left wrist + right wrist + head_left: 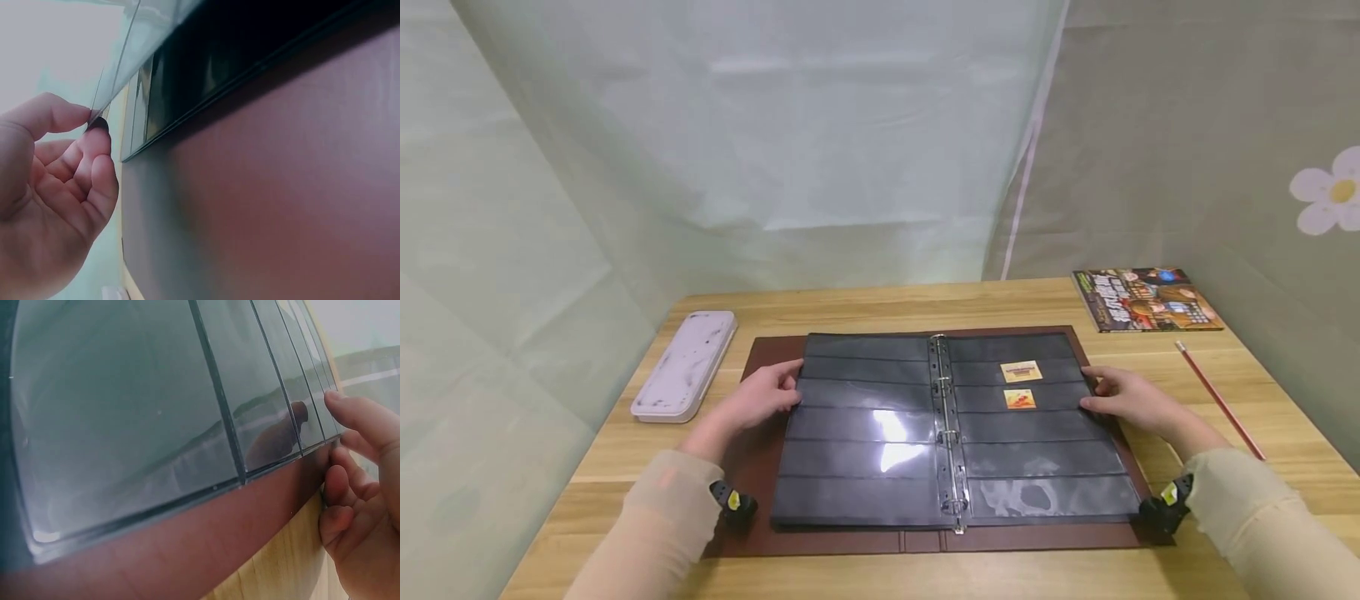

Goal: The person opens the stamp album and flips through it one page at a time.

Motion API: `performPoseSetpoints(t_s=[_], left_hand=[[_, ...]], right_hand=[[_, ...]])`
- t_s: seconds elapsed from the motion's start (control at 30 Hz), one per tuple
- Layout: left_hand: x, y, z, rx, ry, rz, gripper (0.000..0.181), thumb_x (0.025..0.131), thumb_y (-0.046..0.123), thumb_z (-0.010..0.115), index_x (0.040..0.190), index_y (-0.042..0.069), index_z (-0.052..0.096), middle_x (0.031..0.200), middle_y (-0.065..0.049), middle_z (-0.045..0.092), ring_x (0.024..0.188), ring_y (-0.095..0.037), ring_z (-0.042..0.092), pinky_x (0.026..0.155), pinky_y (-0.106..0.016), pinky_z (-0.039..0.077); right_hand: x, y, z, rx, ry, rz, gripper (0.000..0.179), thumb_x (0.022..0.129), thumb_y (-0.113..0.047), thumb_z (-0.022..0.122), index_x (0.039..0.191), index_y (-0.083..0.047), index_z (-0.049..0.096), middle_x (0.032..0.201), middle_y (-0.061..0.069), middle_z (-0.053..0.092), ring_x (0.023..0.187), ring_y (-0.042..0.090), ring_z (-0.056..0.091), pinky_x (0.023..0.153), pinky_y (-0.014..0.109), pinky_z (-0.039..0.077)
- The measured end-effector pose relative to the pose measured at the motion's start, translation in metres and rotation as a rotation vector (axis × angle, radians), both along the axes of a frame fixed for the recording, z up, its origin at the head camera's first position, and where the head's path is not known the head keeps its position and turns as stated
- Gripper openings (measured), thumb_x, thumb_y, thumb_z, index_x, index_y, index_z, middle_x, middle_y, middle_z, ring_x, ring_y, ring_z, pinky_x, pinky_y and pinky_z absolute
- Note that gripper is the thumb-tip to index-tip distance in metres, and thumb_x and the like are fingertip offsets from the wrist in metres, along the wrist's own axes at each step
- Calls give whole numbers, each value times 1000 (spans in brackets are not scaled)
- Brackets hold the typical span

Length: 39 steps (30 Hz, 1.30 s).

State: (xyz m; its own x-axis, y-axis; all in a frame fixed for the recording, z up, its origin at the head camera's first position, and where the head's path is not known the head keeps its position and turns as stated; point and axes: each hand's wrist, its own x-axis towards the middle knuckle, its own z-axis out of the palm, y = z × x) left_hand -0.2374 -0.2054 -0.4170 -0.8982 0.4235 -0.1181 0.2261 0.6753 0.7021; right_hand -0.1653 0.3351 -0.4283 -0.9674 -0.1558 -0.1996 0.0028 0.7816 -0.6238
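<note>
A ring-binder album [921, 542] with a brown cover lies open on the table, its metal rings [950, 437] down the middle. On the left side my left hand [762, 393] pinches the outer edge of a black pocket page [850, 417] between thumb and finger. That edge is raised off the pages below in the left wrist view. My right hand [1131, 402] grips the outer edge of the right pocket page [1037, 458], thumb on top and curled fingers by the edge. Two small stamp-like cards, a yellowish one [1021, 372] and an orange one [1020, 399], sit in its pockets.
A pale pencil case [685, 367] lies left of the album on the wooden table [880, 304]. At the back right is a colourful comic book [1148, 300]. A red pencil [1220, 400] lies to the right, beyond my right hand. Fabric walls [850, 142] enclose the table.
</note>
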Motion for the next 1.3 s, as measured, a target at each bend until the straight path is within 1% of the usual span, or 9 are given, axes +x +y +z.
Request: performPoseSetpoints(t_s=[0.23, 0.4, 0.57, 0.67, 0.77, 0.87, 1.07, 1.17, 1.3], left_hand=[[0, 0, -5, -17, -16, 6, 61, 87, 6, 57, 141, -9, 32, 71, -4, 48, 62, -17, 48, 58, -32, 38], [-1, 1, -8, -33, -20, -11, 60, 87, 7, 57, 139, -11, 34, 70, -4, 48, 61, -17, 46, 58, -32, 37], [-2, 2, -11, -101, -8, -11, 59, 88, 10, 58, 139, -10, 35, 69, -3, 48, 58, -15, 44, 57, -31, 36], [-2, 3, -12, -156, 3, -5, 59, 88, 12, 59, 139, -8, 37, 69, -2, 48, 57, -15, 42, 56, -31, 35], [-2, 4, -14, -185, 18, -7, 58, 88, 13, 59, 138, -8, 38, 70, -2, 48, 57, -15, 42, 56, -31, 34], [-1, 5, -14, -196, 31, -4, 58, 87, 13, 60, 137, -7, 40, 71, -2, 48, 58, -15, 44, 56, -31, 35], [0, 5, -15, -191, 64, -32, 56, 86, 13, 61, 136, -7, 43, 71, -1, 49, 59, -14, 44, 56, -30, 35], [0, 5, -15, -199, 70, -43, 55, 87, 13, 61, 136, -6, 44, 71, -1, 49, 59, -13, 43, 57, -30, 35], [-2, 4, -15, -218, 64, -59, 56, 87, 14, 61, 136, -5, 43, 69, 0, 50, 58, -13, 43, 57, -29, 35]], right_hand=[[1, 0, 1, 1, -15, -14, 73, 88, -39, 63, 140, 5, 36, 110, 24, 53, 98, 34, 51, 79, 45, 43], [1, -1, 3, 2, -16, -20, 73, 88, -39, 63, 140, 5, 36, 109, 22, 54, 98, 34, 51, 79, 45, 43], [3, -1, 5, -19, -20, -18, 73, 88, -37, 64, 141, 5, 35, 106, 18, 57, 95, 30, 53, 77, 41, 43], [3, -1, 8, -36, -21, -13, 73, 88, -34, 64, 142, 4, 33, 103, 16, 60, 91, 26, 54, 75, 38, 44], [4, 0, 9, -51, -14, -7, 73, 88, -32, 65, 142, 4, 32, 101, 15, 61, 87, 23, 55, 71, 35, 45], [4, 0, 11, -73, 1, 0, 72, 89, -30, 65, 142, 5, 31, 99, 14, 62, 83, 21, 56, 67, 34, 46], [4, 0, 17, -100, 17, 16, 71, 89, -25, 64, 142, 7, 30, 92, 11, 61, 71, 20, 53, 55, 32, 43], [5, -1, 22, -109, 14, 21, 70, 89, -25, 64, 143, 5, 29, 91, 11, 61, 69, 20, 53, 54, 32, 42], [5, -3, 27, -112, 12, 19, 71, 89, -27, 64, 143, 4, 30, 91, 10, 61, 71, 20, 53, 55, 32, 42]])
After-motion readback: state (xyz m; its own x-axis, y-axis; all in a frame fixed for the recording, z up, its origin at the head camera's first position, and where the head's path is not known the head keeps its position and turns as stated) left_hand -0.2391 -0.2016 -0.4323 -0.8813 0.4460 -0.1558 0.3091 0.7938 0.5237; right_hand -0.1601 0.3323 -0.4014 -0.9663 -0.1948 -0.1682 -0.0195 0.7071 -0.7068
